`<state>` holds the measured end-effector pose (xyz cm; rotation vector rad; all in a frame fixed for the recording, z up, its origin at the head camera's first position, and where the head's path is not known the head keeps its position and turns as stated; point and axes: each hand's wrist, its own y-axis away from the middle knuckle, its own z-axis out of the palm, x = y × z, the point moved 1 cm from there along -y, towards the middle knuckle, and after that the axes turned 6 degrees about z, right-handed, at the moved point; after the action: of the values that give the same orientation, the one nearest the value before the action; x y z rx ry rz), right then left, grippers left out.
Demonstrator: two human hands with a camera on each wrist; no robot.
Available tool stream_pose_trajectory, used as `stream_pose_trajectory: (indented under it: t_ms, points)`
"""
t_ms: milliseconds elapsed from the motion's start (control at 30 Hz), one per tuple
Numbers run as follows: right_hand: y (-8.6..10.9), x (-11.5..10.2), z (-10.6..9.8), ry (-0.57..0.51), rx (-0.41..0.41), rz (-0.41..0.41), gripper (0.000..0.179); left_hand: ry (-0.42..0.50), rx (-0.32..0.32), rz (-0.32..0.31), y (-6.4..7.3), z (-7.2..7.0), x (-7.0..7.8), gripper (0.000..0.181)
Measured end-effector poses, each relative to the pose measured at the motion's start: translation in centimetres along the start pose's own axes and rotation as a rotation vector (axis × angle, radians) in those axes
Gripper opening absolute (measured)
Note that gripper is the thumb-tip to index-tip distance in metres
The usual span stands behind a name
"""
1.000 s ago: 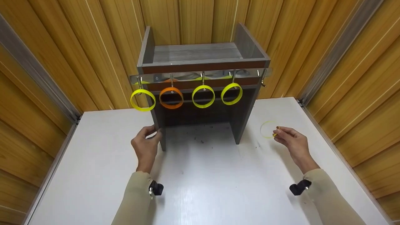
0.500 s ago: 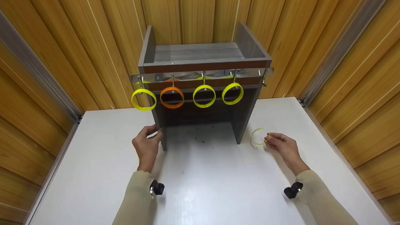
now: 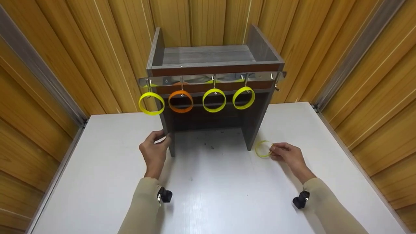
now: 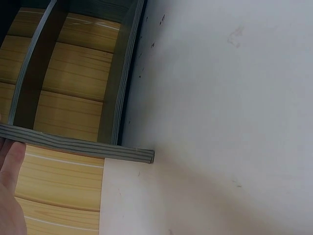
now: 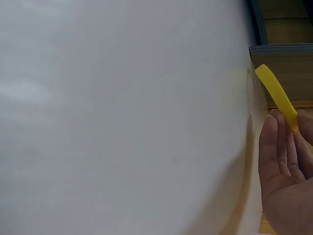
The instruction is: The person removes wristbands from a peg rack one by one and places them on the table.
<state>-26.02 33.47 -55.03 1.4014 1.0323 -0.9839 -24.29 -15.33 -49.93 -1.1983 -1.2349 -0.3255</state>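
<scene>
My left hand pinches the left side panel of a grey wooden shelf unit; in the left wrist view its fingers lie against that panel. Out to the right, my right hand holds a thin yellow ring between thumb and fingers, beside the unit's right leg and above the white table. The right wrist view shows this ring almost edge-on. A metal hook rail crosses the front of the unit. From its hooks hang a yellow ring, an orange ring and two more yellow rings.
At the rail's right end a bare hook sticks out. The unit stands on a white table, with small dark specks beneath it. Wood-patterned walls enclose the back and both sides.
My right hand has moved left and a little toward me with the yellow ring, closer to the shelf unit's right leg. My left hand has kept its hold; the whole view has shifted slightly.
</scene>
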Motion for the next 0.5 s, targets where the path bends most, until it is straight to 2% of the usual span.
stream_pose_trajectory:
  t_ms: [267,500]
  points:
    - [-0.01,0.30,0.01,0.081,0.007,0.001,0.045,0.006,0.007,0.004,0.02,0.04,0.08,0.018]
    - [0.18,0.16,0.11,0.171,0.040,-0.010,0.041,-0.047,0.013,0.026,-0.08,0.07,0.15,0.017]
